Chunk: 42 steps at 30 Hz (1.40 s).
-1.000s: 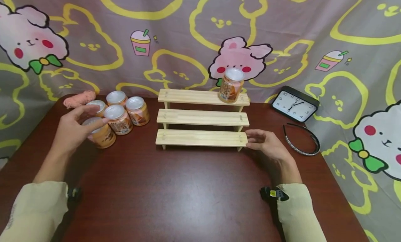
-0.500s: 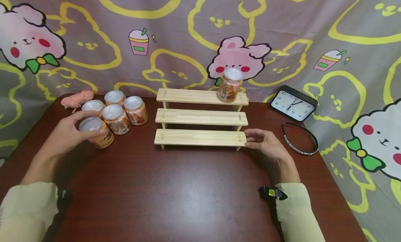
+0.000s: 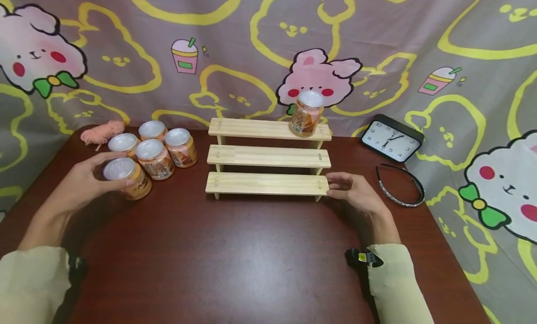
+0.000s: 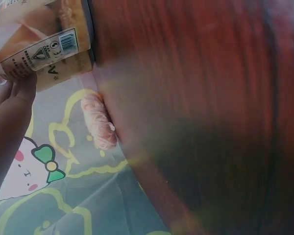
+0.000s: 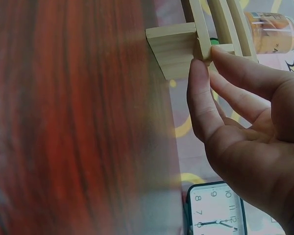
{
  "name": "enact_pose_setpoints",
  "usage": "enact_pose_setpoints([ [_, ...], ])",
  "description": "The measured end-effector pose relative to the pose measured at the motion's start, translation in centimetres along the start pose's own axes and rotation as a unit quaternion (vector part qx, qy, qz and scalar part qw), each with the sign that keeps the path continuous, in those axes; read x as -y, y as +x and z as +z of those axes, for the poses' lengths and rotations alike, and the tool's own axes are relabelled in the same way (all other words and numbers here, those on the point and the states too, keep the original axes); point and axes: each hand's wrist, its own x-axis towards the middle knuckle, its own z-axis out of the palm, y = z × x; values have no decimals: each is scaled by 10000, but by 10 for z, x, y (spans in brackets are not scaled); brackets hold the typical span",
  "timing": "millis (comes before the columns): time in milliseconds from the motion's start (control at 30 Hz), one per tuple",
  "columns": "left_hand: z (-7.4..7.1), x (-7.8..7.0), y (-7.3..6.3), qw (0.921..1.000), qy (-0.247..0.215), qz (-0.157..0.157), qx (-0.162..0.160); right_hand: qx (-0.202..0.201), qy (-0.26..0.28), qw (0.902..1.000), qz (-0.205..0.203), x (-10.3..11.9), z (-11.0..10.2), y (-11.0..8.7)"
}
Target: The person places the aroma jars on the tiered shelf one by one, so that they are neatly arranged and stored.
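My left hand [image 3: 81,182] curls round the nearest of several clear jars with orange contents, thumb in front and fingers behind. This jar [image 3: 138,184] stands upright on the table; its printed label [image 4: 39,51] shows in the left wrist view. Close beside it are the other jars [image 3: 156,163]. At the right end of a three-step wooden display rack [image 3: 266,184], my right hand [image 3: 356,193] pinches the lowest board between thumb and fingertips, as the right wrist view shows. One more jar [image 3: 306,116] stands on the rack's top step, towards the right.
A pink skein of yarn [image 3: 102,133] lies behind the jars at the table's back left. On the right are a black-framed clock [image 3: 392,138] and a glittery headband [image 3: 400,189]. A patterned curtain [image 3: 235,25] hangs behind the dark table [image 3: 235,263].
My left hand has come lower and to the left, settling round the nearest jar. My right hand keeps its place at the rack's end. The head view has shifted slightly.
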Motion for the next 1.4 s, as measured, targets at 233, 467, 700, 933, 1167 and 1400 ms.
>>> enact_pose_setpoints([
  [233,-1,4,-3,9999,125,6,-54,50,8,10000,-61,-1,2,0],
  [467,3,5,-5,9989,-99,141,-430,69,-36,9999,-119,-3,0,-2],
  [700,2,-4,-4,9940,-793,460,-592,86,9,9999,-94,-2,-1,-1],
  [933,5,-16,-5,9885,-1164,587,-764,105,6,9999,-103,2,-2,0],
  [1167,11,-28,-2,9847,-1277,640,-998,47,0,10000,-80,-1,-2,1],
  [1400,20,-42,2,9789,-1400,906,-1180,46,-9,9999,-122,-2,-2,2],
])
